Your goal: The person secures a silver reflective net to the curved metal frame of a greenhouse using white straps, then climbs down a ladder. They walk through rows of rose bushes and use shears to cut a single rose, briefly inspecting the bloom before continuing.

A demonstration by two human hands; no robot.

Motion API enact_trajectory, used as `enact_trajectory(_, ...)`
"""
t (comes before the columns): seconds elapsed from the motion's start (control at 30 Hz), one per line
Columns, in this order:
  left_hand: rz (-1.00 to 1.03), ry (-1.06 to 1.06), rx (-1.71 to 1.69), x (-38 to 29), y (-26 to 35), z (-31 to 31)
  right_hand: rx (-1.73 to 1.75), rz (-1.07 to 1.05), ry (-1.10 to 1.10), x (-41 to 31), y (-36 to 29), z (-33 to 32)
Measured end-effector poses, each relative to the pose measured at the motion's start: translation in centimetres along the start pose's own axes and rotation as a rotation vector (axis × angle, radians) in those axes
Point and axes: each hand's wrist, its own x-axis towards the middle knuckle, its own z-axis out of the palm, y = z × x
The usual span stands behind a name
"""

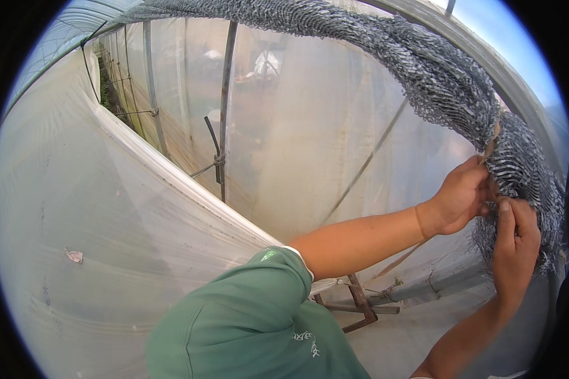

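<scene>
A thick roll of silver-grey shade netting (448, 78) runs along the top and bends down at the right. Around it, near my hands, passes a tan rope (492, 142). My left hand (462, 196) grips this rope at the inner side of the netting, its fingertips partly hidden. Just below, my right hand (517, 237) pinches the rope between thumb and curled fingers, close against the netting. The two hands almost touch, and whether a knot lies between them cannot be made out. A thin cord (398, 260) slants down from under my left wrist.
A wall of translucent plastic film (303, 128) stands behind, with metal posts (226, 94). Another film sheet (99, 199) spreads across the left. Below my left arm is a rusty metal frame (360, 303) beside a horizontal pipe (436, 286). A curved metal rail (483, 42) borders the netting.
</scene>
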Motion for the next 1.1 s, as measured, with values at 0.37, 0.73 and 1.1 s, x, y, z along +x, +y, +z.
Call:
enact_trajectory(0.37, -0.024, 0.001, -0.181, -0.1, -1.1, 0.6, 0.577, 0.368, -0.342, 3.0, 7.7, -0.2)
enact_trajectory(0.73, 0.013, 0.076, -0.020, -0.4, -0.1, 0.8, 0.218, 0.199, -0.247, 3.0, 8.4, 0.4)
enact_trajectory(1.1, 0.288, 0.190, 0.480, -1.1, 1.2, -1.3, -0.137, -0.130, 0.176, 0.1, 6.7, 2.0)
